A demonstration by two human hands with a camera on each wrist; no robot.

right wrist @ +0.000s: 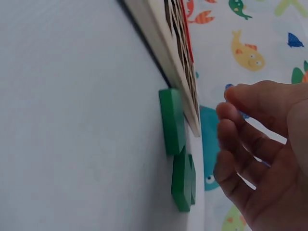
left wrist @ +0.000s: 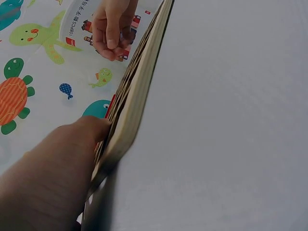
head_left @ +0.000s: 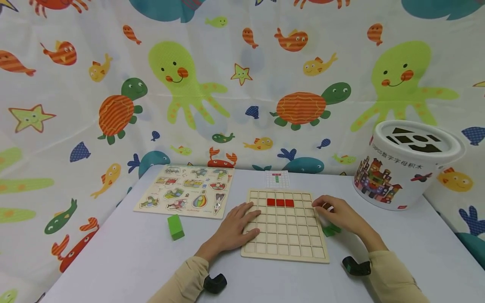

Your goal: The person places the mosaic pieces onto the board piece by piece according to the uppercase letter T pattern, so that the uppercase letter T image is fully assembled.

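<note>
A wooden grid board (head_left: 284,252) lies flat on the table, three red square tiles (head_left: 280,203) side by side in one of its upper rows. My left hand (head_left: 236,227) rests on the board's left edge with its fingers spread. Over the right edge hovers my right hand (head_left: 337,212), fingers loosely bent; in the right wrist view no piece shows between thumb and fingers (right wrist: 233,130). Green tiles (right wrist: 173,122) lie on the table below that hand, beside the board, partly covered in the head view. A small printed grid card (head_left: 284,184) with red and green squares lies behind the board.
A wooden picture puzzle (head_left: 151,210) lies at the back left, a bright green block (head_left: 176,227) in front of it. The white lidded bucket (head_left: 398,181) stands at the back right. Behind the table hangs a sea-animal patterned cloth (head_left: 242,105).
</note>
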